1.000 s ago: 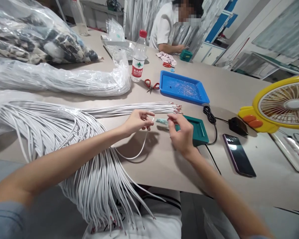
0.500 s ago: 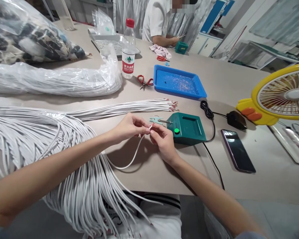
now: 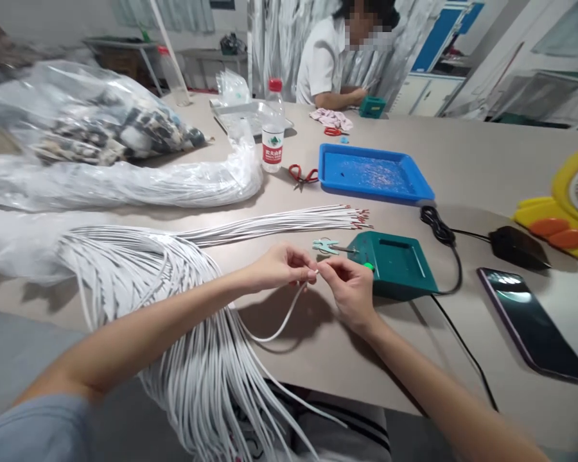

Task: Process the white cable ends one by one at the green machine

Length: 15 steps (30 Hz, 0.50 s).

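My left hand (image 3: pixel 291 265) pinches a thin white cable (image 3: pixel 293 310) near its end, between thumb and fingers. From there the cable sags in a loop towards a big bundle of white cables (image 3: pixel 207 359) under my left forearm. My right hand (image 3: pixel 350 285) is closed at the cable's tip, thumb and forefinger pressed together; the tip itself is mostly hidden. Just beyond that hand stands a green box-shaped device (image 3: pixel 404 266) with a green button, partly covered by my fingers. A pale green clip (image 3: pixel 325 246) sits by the metal rod on its left side.
Behind my hands lie several white cables with reddish ends (image 3: pixel 289 218). Farther back are a blue tray (image 3: pixel 376 170), red-handled snips (image 3: pixel 301 176) and a water bottle (image 3: pixel 273 138). A phone (image 3: pixel 530 321) and a yellow fan (image 3: pixel 553 221) stand right. A co-worker (image 3: pixel 322 64) sits opposite.
The camera view has shifted, so the table's things appear lower and farther right. My right hand has turned and now partly covers the green button. Both hands stay at the cable's end.
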Available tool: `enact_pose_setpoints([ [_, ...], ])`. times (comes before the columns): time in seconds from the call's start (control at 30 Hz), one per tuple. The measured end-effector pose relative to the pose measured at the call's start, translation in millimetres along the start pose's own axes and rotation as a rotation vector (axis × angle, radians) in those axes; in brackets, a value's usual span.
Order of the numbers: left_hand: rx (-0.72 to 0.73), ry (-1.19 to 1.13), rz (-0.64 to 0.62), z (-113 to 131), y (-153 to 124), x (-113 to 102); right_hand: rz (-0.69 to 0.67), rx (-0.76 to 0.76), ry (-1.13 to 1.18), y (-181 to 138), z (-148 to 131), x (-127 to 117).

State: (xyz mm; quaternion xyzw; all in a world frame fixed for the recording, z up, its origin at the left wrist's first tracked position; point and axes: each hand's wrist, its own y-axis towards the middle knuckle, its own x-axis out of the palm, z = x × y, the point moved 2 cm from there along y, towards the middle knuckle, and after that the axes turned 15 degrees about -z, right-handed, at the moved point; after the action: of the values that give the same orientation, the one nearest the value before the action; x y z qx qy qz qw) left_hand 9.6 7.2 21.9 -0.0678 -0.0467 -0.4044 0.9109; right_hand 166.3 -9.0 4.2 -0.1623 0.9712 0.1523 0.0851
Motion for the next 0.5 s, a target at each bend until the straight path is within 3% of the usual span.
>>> enact_pose_setpoints([
  [0.13,0.0,-0.098,-0.109,-0.2,0.3,-1.2,-0.009,-0.04,-0.1,-1.4,-2.8,-1.8],
  [0.23,-0.011,-0.18,-0.247,1.7,-4.3,-2.1,-0.017,-0.054,-0.038,-3.8,-2.7,-2.3],
  [0.27,-0.039,-0.204,-0.334,2.7,-6.5,-1.1,0.0,-0.054,0.024,-4.2,-1.6,-3.0],
  [0.37,-0.222,-0.181,-0.807,5.6,-14.6,8.2,0.082,-0.053,0.221,-4.5,2.8,-5.3],
  [0.4,-0.263,-0.102,-0.9,6.4,-15.9,10.1,0.102,-0.052,0.244,-4.5,3.7,-5.4],
  [0.43,-0.277,0.038,-0.883,6.6,-14.8,9.8,0.108,-0.048,0.236,-4.7,4.2,-4.8],
  [0.47,-0.275,0.258,-0.731,6.4,-11.3,6.4,0.105,-0.045,0.205,-5.1,4.1,-3.6],
  [0.5,-0.269,0.524,-0.47,6.7,-7.1,-0.1,0.093,-0.041,0.163,-5.8,3.6,-1.6],
])
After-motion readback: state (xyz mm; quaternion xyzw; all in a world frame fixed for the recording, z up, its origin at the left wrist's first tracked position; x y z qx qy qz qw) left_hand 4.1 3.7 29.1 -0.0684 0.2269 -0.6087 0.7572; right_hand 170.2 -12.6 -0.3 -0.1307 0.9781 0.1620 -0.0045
